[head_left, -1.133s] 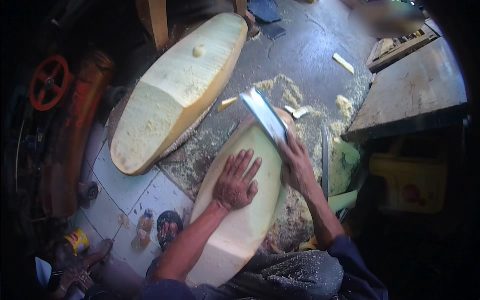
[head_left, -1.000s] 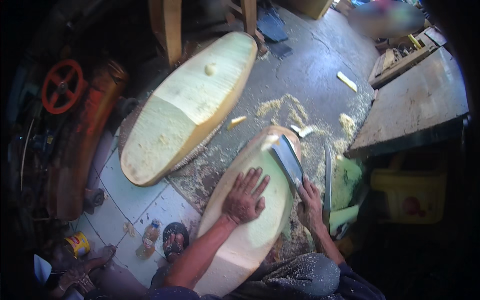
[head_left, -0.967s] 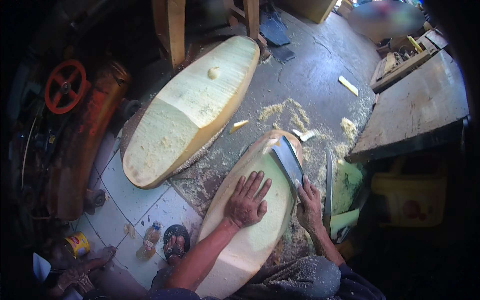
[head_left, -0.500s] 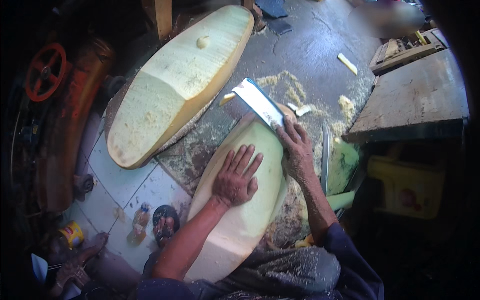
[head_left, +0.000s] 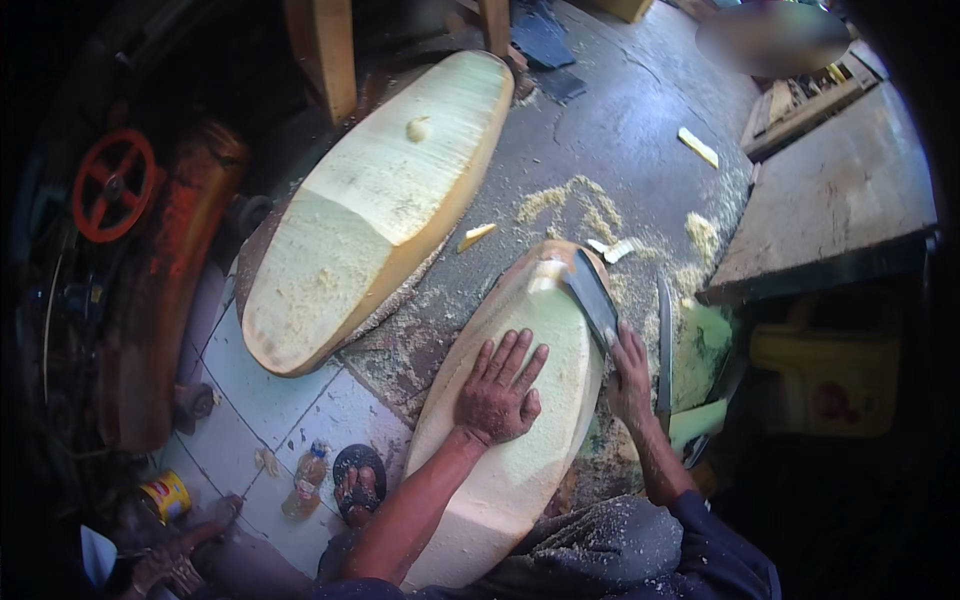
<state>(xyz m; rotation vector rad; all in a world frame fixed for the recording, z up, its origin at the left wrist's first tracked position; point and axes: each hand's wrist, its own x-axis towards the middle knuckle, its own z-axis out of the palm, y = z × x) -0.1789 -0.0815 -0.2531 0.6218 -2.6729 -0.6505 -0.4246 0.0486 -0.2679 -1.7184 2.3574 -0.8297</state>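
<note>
A long, pale yellow seat-shaped foam block (head_left: 540, 440) runs away from my lap, its far end rounded and dusted with crumbs. My left hand (head_left: 500, 400) lies flat on its upper face with the fingers spread. At the block's far right side, my right hand (head_left: 630, 375) grips the near end of a flat, dark rectangular strip (head_left: 594, 295). The strip rests along the block's sloping far right edge; its exact kind cannot be made out. Part of my right fingers is hidden behind the hand.
Another foam block (head_left: 375, 215) lies at the far left. A long blade (head_left: 665, 340) lies right of my right hand, near a wooden table (head_left: 830, 190). Crumbs and a yellow offcut (head_left: 697, 147) litter the floor. A bottle (head_left: 306, 482) and another person's hand (head_left: 165, 570) are at lower left.
My right hand has drawn the strip down and nearer, from jutting past the block's far end onto its right edge; its bright face no longer shows. My left hand stays on the foam.
</note>
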